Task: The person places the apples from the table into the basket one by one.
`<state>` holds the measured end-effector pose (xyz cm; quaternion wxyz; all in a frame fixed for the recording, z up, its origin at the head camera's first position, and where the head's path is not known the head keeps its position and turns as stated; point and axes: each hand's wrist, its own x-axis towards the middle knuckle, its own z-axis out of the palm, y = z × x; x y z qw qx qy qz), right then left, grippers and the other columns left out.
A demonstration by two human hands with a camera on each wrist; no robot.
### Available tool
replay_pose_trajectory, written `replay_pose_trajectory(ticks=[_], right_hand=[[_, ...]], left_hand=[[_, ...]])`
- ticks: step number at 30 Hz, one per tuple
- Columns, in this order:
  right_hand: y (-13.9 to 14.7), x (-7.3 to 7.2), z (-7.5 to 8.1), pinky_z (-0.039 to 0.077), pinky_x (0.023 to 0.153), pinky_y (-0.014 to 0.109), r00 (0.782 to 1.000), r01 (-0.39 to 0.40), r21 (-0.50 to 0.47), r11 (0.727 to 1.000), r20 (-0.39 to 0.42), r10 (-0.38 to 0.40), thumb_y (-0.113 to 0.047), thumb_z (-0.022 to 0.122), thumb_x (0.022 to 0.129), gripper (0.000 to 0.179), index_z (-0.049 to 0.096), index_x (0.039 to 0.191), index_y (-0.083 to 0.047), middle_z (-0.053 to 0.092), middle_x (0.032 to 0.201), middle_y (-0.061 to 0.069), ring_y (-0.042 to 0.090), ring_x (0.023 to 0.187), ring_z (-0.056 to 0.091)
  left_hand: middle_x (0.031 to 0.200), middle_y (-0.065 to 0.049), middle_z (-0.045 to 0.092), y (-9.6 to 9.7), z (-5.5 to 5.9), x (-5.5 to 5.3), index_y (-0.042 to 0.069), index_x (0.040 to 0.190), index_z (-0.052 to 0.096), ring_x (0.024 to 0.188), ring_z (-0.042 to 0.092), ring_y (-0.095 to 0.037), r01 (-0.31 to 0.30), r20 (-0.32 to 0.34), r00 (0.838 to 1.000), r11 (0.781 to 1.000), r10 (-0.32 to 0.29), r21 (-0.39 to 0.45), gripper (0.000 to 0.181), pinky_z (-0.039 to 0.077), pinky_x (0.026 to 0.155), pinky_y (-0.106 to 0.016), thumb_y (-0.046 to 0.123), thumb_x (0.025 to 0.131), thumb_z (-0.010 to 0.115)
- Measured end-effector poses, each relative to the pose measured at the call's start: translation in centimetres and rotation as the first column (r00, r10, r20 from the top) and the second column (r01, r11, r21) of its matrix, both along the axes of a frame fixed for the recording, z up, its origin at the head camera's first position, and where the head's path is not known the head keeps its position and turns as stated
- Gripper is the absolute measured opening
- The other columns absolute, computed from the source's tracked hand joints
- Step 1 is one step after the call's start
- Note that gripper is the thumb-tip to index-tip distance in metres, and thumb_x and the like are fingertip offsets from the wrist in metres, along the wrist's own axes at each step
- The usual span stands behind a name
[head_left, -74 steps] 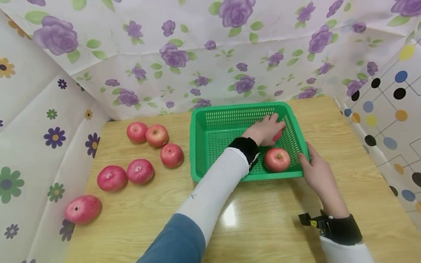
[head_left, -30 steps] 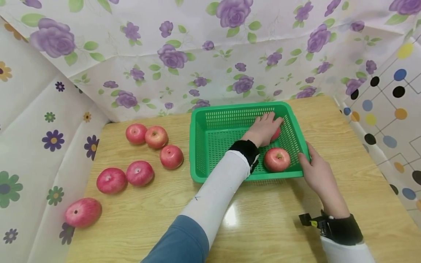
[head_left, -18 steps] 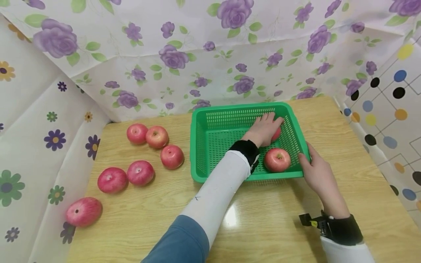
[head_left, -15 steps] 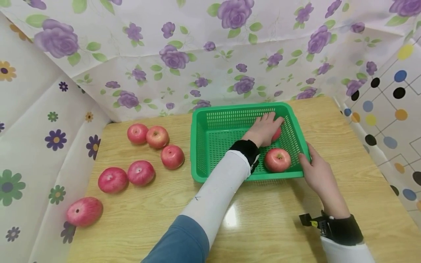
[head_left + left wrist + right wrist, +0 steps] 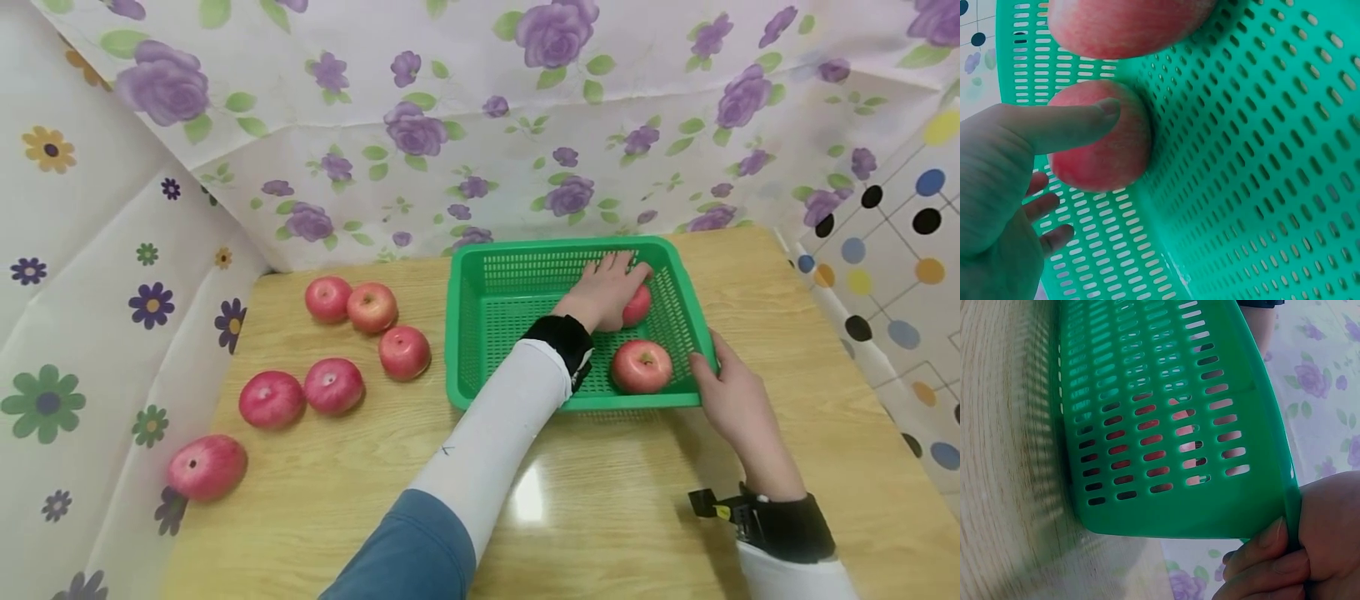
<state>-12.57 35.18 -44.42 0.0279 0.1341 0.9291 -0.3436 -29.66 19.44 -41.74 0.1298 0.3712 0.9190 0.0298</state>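
Observation:
My left hand [image 5: 603, 292] is inside the green plastic basket [image 5: 465, 333], beside a red apple [image 5: 637, 307] near its right end wall. In the left wrist view the straight thumb overlaps that apple [image 5: 1116, 162], and the other fingers are spread loosely next to it. A second apple [image 5: 642, 367] sits in the basket's near right corner. My right hand [image 5: 738, 404] grips the basket's rim at the same corner; in the right wrist view its fingers [image 5: 1266, 565] curl over the rim, outside the perforated wall.
Several apples lie on the wooden table [image 5: 360, 517] left of the basket, among them a front-left apple [image 5: 207, 467] and one close to the basket [image 5: 405, 352]. A floral sheet [image 5: 525, 167] hangs behind, with patterned sheets at both sides.
The whole head view has shifted slightly. Against the basket, my left hand has drawn back a little to the left, and more of the apple beside it shows. My right hand stays on the rim.

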Motion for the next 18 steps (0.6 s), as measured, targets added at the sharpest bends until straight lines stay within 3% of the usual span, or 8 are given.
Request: replay_pose_trajectory(ticks=[9, 18], right_hand=[[0.1, 0.0, -0.1, 0.043, 0.062, 0.040, 1.000, 0.009, -0.006, 1.000, 0.006, -0.009, -0.050, 0.028, 0.106, 0.066, 0.012, 0.160, -0.015, 0.045, 0.138, 0.033, 0.040, 0.099, 0.051], [0.0, 0.0, -0.2, 0.046, 0.069, 0.049, 1.000, -0.002, -0.009, 1.000, 0.008, 0.002, -0.049, 0.027, 0.106, 0.067, 0.010, 0.159, -0.012, 0.040, 0.142, 0.035, 0.042, 0.105, 0.048]], left_hand=[[0.160, -0.002, 0.012, -1.0, 0.3, -0.1, 0.035, 0.149, 0.027, 0.146, 0.006, -0.020, 0.005, 0.007, 1.000, 1.000, -0.005, 0.006, 0.075, 0.019, 0.117, -0.044, 0.025, 0.089, 0.072], [0.153, 0.000, 0.022, -2.4, 1.1, 0.0, 0.033, 0.148, 0.030, 0.139, 0.021, -0.020, 0.007, -0.008, 1.000, 0.999, -0.006, 0.053, 0.080, 0.026, 0.112, -0.042, 0.030, 0.084, 0.078]])
